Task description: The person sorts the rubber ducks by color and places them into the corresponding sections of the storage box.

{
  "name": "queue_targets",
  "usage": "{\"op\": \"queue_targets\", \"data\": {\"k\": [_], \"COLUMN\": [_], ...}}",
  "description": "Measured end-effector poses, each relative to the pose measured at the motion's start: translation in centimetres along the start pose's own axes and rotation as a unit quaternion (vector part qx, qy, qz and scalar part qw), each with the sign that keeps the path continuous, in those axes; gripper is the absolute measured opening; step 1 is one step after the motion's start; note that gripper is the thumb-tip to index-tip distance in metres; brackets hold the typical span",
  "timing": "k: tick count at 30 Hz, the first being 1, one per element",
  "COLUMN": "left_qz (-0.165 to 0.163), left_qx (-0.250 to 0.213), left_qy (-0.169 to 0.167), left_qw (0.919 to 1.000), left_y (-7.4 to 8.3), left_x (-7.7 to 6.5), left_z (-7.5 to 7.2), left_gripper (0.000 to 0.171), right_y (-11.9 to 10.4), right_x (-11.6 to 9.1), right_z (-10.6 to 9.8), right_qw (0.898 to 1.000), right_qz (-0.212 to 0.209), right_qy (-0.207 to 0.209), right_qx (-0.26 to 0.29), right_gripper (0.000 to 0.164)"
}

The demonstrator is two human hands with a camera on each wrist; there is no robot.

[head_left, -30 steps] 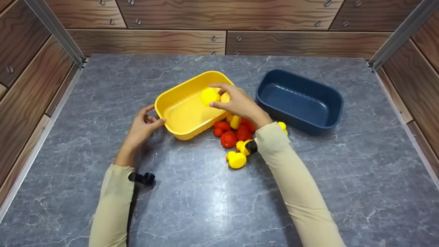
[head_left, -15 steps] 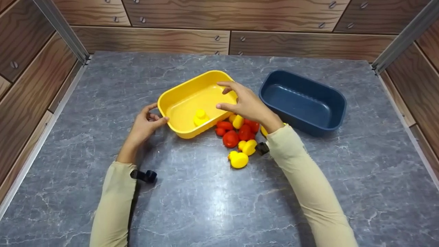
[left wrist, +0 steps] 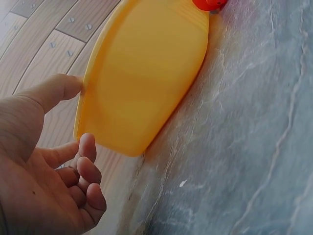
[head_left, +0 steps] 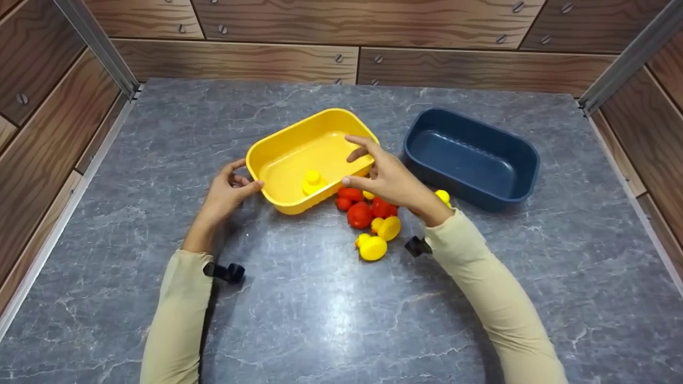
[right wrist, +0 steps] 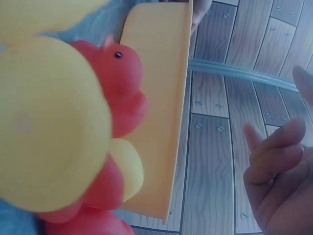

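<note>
My left hand (head_left: 224, 194) holds the left end of the yellow bin (head_left: 293, 130), thumb at the rim and fingers along the outside. One yellow rubber duck (head_left: 313, 183) sits in the bin near its front wall. My right hand (head_left: 392, 178) hovers over the bin's right end with fingers spread and nothing between them. Beneath and in front of it lies a cluster of red rubber ducks (head_left: 359, 214) and yellow rubber ducks (head_left: 372, 248), partly hidden by the hand. In the right wrist view, a red duck (right wrist: 120, 68) lies against the bin's outer wall.
A dark blue bin (head_left: 469, 160) with nothing in it stands right of the yellow one. Another yellow duck (head_left: 442, 196) shows beside my right wrist. Wood-patterned panels (head_left: 277, 61) enclose the grey marbled table (head_left: 299, 320) at the back and sides.
My right hand has let go of a yellow duck, which now sits in the yellow bin. That hand has since drawn back to the right and nearer. The left hand stays at the bin.
</note>
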State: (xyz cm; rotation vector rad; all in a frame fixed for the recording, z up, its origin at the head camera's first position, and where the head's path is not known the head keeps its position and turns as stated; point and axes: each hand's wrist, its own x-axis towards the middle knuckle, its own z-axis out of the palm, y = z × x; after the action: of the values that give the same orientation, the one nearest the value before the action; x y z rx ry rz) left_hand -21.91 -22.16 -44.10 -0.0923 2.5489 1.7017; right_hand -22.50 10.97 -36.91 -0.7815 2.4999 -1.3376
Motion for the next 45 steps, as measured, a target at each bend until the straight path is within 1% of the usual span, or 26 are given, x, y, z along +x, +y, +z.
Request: {"op": "queue_targets", "data": {"k": [5,11,15,17,20,25,30,33,39,45], "left_qz": [-0.002,-0.010,-0.009,-0.007,-0.005,-0.006,-0.009,-0.008,-0.005,-0.009], "left_qx": [0.001,0.008,0.005,0.002,0.002,0.002,-0.002,-0.012,-0.030,-0.021], "left_qy": [-0.003,-0.001,0.000,0.000,-0.001,-0.001,0.001,0.000,0.002,0.001], "left_qw": [1.0000,0.9999,0.9999,1.0000,1.0000,1.0000,1.0000,0.9999,0.9995,0.9997], "left_y": [0.1,0.2,0.0,-0.1,-0.2,-0.2,0.0,0.2,0.3,0.1], "left_x": [0.1,0.2,0.2,0.1,0.0,-0.1,-0.1,-0.2,-0.3,-0.2], "left_z": [-0.1,-0.3,-0.2,-0.3,-0.4,-0.4,-0.3,-0.2,-0.1,0.0], "left_gripper": [0.070,0.071,0.071,0.071,0.071,0.070,0.070,0.071,0.071,0.071], "right_y": [0.4,1.0,1.5,1.6,1.7,1.9,1.8,1.8,1.9,2.3], "right_x": [-1.4,-3.1,-4.1,-4.5,-5.1,-6.0,-6.8,-7.3,-8.2,-9.0], "right_z": [-0.1,-0.2,0.1,0.2,0.3,0.4,0.4,0.6,0.9,0.7], "right_qw": [1.000,0.999,0.999,0.998,0.997,0.994,0.990,0.988,0.981,0.976], "right_qz": [-0.012,-0.017,-0.023,-0.019,-0.013,-0.024,-0.012,-0.010,-0.024,-0.029], "right_qy": [-0.002,-0.027,-0.048,-0.055,-0.061,-0.073,-0.094,-0.099,-0.112,-0.117], "right_qx": [0.007,-0.005,-0.014,-0.021,-0.039,-0.071,-0.104,-0.120,-0.155,-0.180], "right_gripper": [0.072,0.071,0.071,0.072,0.074,0.074,0.071,0.070,0.068,0.065]}}
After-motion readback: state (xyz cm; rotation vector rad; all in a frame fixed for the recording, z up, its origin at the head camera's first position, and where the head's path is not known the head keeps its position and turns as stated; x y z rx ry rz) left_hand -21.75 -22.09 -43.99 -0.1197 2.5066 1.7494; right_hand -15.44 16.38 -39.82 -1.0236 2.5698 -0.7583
